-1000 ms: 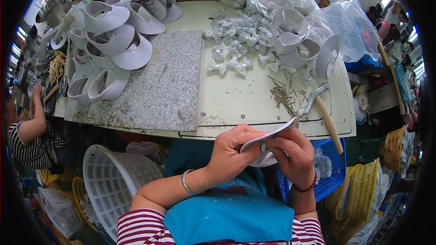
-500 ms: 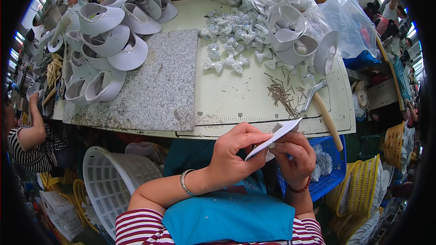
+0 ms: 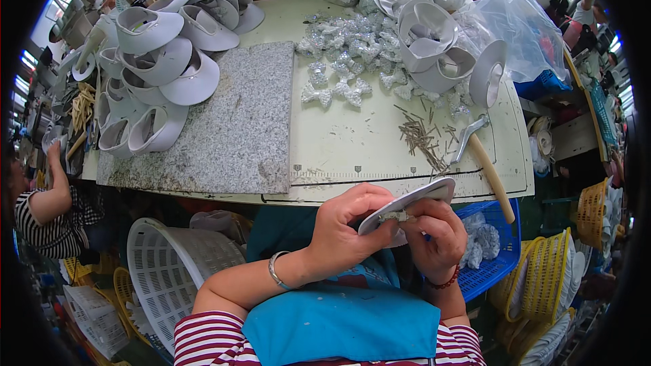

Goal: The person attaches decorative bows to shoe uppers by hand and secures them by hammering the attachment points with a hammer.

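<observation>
Above my lap, just off the table's front edge, my left hand (image 3: 349, 227) grips a white shoe upper (image 3: 428, 193), its thumb below and fingers along the near end. At the upper's other end, my right hand (image 3: 437, 234) pinches with thumb and forefinger at a small pale piece (image 3: 395, 217) on its underside. What that piece is cannot be made out. On the table in front lie many silver glitter bows (image 3: 352, 91). A wooden-handled hammer (image 3: 489, 173) rests at the right edge, beside scattered thin brown pins (image 3: 422, 139).
White uppers (image 3: 156, 61) pile up on the left by a grey stone slab (image 3: 237, 115); more uppers (image 3: 428, 34) sit at the back right. A blue basket (image 3: 498, 264) holds bows, and a white basket (image 3: 152, 251) stands left of my lap. A person in stripes (image 3: 51, 210) works far left.
The upper has been tilted so that its underside and the small pale piece now show. My right fingers have shifted slightly and are pinching at that piece.
</observation>
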The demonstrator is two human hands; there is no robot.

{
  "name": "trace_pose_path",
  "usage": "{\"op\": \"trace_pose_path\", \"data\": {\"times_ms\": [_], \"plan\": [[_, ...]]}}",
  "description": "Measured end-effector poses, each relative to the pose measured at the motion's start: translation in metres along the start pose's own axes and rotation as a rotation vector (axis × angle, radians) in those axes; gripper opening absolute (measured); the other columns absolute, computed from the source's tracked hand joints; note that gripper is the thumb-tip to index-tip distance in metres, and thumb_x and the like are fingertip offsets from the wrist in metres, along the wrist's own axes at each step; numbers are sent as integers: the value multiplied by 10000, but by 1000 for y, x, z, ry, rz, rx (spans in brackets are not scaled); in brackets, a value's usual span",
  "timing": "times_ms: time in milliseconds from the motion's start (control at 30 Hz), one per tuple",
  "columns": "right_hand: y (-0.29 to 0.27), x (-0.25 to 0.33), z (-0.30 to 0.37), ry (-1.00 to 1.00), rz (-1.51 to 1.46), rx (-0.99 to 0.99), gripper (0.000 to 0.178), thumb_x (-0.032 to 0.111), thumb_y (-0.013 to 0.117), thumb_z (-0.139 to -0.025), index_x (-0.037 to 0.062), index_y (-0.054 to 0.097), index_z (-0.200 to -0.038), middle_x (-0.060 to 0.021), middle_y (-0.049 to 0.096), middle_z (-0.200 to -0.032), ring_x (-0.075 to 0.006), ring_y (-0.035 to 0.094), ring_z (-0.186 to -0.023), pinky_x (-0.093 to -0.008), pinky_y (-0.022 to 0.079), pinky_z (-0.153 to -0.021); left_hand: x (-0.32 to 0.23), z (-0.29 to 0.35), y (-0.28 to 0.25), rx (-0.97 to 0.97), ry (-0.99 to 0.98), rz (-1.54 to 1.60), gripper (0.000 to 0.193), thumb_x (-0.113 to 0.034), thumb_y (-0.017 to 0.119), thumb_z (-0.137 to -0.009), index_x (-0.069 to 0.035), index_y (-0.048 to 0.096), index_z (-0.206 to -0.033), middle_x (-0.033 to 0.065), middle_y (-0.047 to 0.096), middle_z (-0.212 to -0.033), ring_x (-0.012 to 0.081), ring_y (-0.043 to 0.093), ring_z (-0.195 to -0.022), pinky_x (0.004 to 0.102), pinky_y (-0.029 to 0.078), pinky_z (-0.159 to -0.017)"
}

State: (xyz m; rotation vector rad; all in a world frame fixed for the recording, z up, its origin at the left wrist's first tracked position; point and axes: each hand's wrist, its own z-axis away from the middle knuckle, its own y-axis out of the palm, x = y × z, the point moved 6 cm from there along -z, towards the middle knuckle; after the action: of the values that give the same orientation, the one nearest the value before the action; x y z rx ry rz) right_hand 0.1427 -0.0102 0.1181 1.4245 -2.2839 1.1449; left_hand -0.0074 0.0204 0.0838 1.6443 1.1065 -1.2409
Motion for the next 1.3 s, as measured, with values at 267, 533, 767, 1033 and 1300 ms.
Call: {"op": "trace_pose_path", "data": {"times_ms": [267,533,767,1033,1300], "plan": [[-4,-3,-2,0,-59,75,262,-46,738,-733,42,593,-932,-149,667,-916,-278,657,-765,-349,537,-652,8,-3,-3,72,-108,128,179,-12,688,-835,-1,703,-1012,78,656,-994,121,612,-871,252,498,-743],[-8,-6,-3,15,-103,81,232,-36,738,-745,42,607,-920,-145,669,-905,-272,658,-775,-338,532,-658,1,-9,1,84,-165,34,155,-21,690,-827,-8,697,-981,68,656,-926,125,606,-820,265,488,-716],[-7,-3,-2,22,-114,56,238,-31,738,-758,48,605,-940,-143,668,-912,-270,658,-776,-336,533,-672,-5,-8,2,34,1,-47,129,-12,703,-812,-14,686,-940,73,645,-856,148,599,-747,268,476,-655],[-6,5,-5,-33,-54,40,260,-37,736,-753,49,605,-961,-137,651,-916,-268,641,-754,-336,525,-657,-5,-4,-1,-22,42,-37,67,-3,713,-819,-17,690,-881,43,617,-788,111,560,-669,251,441,-586],[-4,10,-4,-101,-15,40,244,-45,721,-751,50,611,-947,-144,642,-936,-271,636,-732,-333,519,-600,2,-1,0,-63,-136,47,51,-23,721,-822,-18,689,-860,23,606,-767,80,528,-666,241,431,-585]]}}
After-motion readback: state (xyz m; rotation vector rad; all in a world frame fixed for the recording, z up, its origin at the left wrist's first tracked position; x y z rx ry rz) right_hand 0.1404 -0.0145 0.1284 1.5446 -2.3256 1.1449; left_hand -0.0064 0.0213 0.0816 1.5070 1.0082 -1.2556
